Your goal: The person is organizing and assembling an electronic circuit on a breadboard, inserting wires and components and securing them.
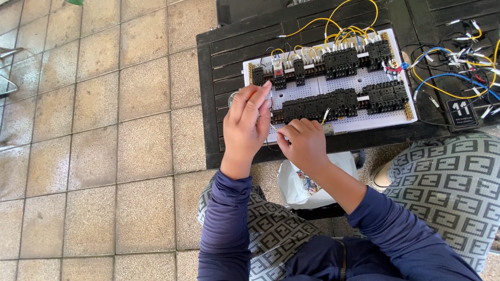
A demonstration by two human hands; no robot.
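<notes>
Two hands meet at the near left edge of a white perforated wiring board carrying black relay sockets: left hand pinching a thin wire, right hand curled shut beside it. Loose coloured wires lie right on the dark slatted counter.

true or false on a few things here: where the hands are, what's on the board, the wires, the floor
1. Both hands work at the near left corner of the white perforated board. True: the left hand and right hand are close together there.
2. The board lies on a white tablecloth. False: it lies on a dark slatted table.
3. Yellow wires loop over the far row of black relay blocks. True.
4. The loose wires to the right of the board are all green. False: the loose wires are blue, yellow, black and red.
5. The floor is carpeted. False: the floor is beige tile.
</notes>
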